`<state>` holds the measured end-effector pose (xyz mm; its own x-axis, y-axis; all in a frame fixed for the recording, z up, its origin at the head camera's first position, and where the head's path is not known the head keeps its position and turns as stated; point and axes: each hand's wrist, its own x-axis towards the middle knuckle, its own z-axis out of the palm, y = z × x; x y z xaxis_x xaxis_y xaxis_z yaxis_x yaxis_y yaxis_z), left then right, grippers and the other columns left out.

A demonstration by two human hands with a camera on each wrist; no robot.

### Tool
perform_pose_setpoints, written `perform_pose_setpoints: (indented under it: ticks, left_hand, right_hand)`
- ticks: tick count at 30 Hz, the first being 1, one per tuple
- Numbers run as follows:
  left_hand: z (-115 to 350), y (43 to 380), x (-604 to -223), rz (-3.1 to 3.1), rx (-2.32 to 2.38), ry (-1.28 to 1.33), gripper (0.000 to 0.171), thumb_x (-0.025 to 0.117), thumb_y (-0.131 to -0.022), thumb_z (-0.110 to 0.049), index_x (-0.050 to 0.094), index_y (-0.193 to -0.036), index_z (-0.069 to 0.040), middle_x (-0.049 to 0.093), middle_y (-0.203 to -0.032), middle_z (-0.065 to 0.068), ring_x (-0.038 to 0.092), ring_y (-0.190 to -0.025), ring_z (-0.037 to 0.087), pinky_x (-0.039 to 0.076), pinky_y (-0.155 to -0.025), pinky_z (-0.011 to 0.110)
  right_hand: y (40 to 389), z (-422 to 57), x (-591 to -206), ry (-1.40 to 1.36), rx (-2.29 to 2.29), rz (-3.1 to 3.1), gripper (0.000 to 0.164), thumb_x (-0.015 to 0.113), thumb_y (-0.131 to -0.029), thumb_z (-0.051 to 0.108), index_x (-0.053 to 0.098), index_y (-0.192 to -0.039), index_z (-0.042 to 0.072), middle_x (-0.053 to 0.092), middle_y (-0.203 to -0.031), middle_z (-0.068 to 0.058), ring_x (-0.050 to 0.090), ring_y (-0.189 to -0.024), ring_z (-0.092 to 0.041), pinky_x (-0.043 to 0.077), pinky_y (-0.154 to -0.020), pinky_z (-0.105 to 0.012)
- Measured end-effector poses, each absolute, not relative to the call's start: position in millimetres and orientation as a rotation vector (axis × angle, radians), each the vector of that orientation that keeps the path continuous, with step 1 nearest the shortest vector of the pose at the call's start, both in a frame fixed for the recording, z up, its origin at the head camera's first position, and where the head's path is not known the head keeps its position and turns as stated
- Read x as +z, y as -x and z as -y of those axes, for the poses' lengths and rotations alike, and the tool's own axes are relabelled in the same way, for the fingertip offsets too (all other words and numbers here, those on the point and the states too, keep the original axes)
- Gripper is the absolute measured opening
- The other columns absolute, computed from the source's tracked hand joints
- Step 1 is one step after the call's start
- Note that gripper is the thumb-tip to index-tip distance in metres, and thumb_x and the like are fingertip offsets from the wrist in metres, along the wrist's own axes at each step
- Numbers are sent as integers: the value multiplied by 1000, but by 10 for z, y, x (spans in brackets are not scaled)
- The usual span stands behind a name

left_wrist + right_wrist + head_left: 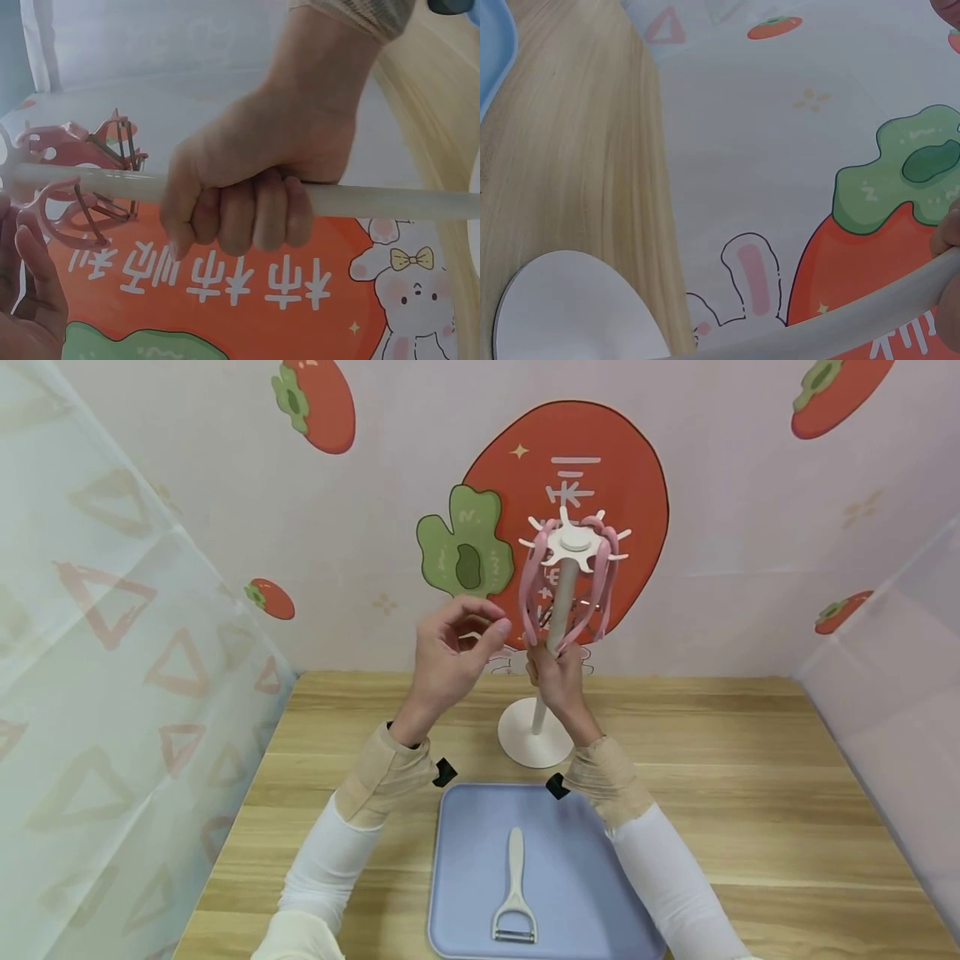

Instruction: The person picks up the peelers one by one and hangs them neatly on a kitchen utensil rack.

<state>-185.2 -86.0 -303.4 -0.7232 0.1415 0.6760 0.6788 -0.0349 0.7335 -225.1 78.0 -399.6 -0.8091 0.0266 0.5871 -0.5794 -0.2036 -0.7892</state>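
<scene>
A white stand (566,597) with a round base and a hooked top rises behind the tray. Several pink peelers (600,581) hang from its hooks, their metal blades at the lower ends. My right hand (557,681) grips the pole below them; its fingers wrap around it in the left wrist view. To the left of the peelers, my left hand (450,652) is raised with loosely bent fingers, thumb toward the index finger, and nothing shows in it. In the left wrist view, the left fingers (37,259) come close beside the stand's hooked top.
A blue tray (577,877) lies on the wooden table (720,793) at the front, with a white peeler (516,860) on it, handle pointing away. The stand's round base (577,307) sits on the table near a patterned back wall (720,610).
</scene>
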Motion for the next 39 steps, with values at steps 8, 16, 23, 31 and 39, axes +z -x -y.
perform_pose_setpoints:
  ticks: [8, 16, 23, 31, 39]
  left_hand:
    - [949, 1675, -3191, 1991, -1741, 949, 10, 73, -91, -4, 72, -99, 1, 72, -88, 10, 65, -71, 17, 53, -58, 28]
    - [1055, 1520, -3315, 2123, -1611, 1132, 8, 75, -92, -9, 75, -99, -5, 74, -88, 3, 68, -76, 13, 55, -60, 29]
    - [1099, 1359, -3432, 2208, -1386, 1338, 9, 71, -95, -15, 74, -103, -11, 72, -94, -3, 65, -80, 6, 55, -63, 24]
    - [1146, 1233, -3588, 2287, -1313, 1468, 13, 71, -95, -13, 72, -108, -11, 72, -99, -2, 66, -83, 5, 56, -68, 23]
    - [1117, 1134, -3745, 2299, -1269, 1590, 16, 70, -95, -9, 70, -111, -8, 71, -101, -3, 66, -87, 6, 55, -73, 16]
  right_hand:
    - [2245, -780, -3998, -637, 2113, 1649, 47, 52, -102, 11, 39, -63, -10, 36, -47, 8, 29, -35, -9, 20, -35, -26]
    - [2236, -786, -4007, -629, 2111, 1648, 48, 54, -103, 13, 39, -64, -10, 35, -48, 8, 28, -35, -9, 20, -36, -25]
    - [2227, -774, -4009, -665, 2101, 1644, 44, 55, -104, 14, 43, -70, -13, 37, -48, 7, 29, -35, -12, 22, -35, -26]
    - [2235, -768, -3993, -685, 2086, 1627, 46, 54, -103, 12, 41, -65, -10, 36, -48, 9, 27, -35, -12, 21, -35, -26]
    - [2241, -776, -3995, -679, 2108, 1607, 43, 52, -102, 9, 39, -63, -6, 35, -47, 9, 28, -35, -6, 19, -35, -26]
